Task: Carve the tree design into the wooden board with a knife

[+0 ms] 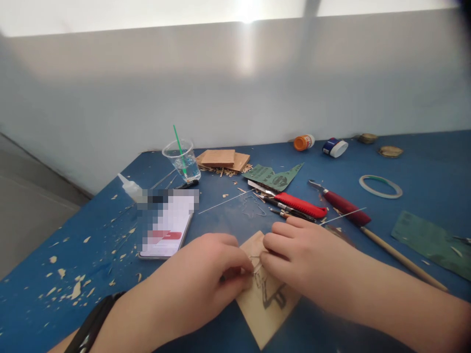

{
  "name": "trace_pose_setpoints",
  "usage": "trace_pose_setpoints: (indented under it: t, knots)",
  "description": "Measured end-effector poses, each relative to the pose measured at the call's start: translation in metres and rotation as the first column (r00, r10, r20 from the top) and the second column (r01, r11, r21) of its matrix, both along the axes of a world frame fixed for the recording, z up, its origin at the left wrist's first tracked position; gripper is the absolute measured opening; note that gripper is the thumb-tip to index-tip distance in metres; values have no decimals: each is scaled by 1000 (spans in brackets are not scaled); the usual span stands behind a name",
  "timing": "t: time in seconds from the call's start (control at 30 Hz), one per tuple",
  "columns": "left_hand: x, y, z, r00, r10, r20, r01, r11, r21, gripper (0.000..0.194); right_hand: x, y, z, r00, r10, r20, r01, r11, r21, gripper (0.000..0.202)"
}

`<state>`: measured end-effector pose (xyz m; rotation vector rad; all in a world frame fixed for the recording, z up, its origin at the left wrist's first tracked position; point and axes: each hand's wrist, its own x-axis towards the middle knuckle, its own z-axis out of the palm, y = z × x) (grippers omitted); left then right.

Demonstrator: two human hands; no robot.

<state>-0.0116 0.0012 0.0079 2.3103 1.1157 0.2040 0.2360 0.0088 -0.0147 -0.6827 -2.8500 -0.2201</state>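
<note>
A square wooden board point(263, 323) with a dark drawn outline lies turned cornerwise on the blue table. My left hand point(217, 269) is over its left side, thumb and index finger pinched together. From the right, my right hand point(298, 250) reaches over the board with its fingers curled. A thin bent wire point(256, 262) shows between the two sets of fingertips, just above the drawing; its ends are hidden by the fingers. Beyond the hands lies a bent wire outline point(253, 206). A straight length of wire point(344, 215) sticks out behind my right hand.
A phone point(171, 220) lies left, near a plastic cup point(186, 162) of liquid and a dropper bottle point(130, 189). Ahead are green sandpaper point(274, 177), a red-handled cutter point(300, 204) and pens. To the right are a carving knife point(346, 206) and tape roll point(380, 187). Wood shavings litter the left.
</note>
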Motion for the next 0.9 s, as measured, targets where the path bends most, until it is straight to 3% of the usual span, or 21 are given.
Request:
trace_pose_setpoints:
  t: [0.2, 0.5, 0.9]
  knots:
    - [-4, -1, 9, 996, -89, -21, 89, 996, -2, 19, 3, 2, 0, 1000, -5, 25, 6, 999, -50, 9]
    - [-10, -2, 16, 992, -97, -83, 97, 995, -5, 18, 4, 2, -1, 1000, 5, 18, -3, 995, -103, 15]
    - [-7, -4, 17, 960, -105, -261, 127, 990, 68, 14, 4, -1, -1, 999, 45, 15, -45, 999, 0, 10]
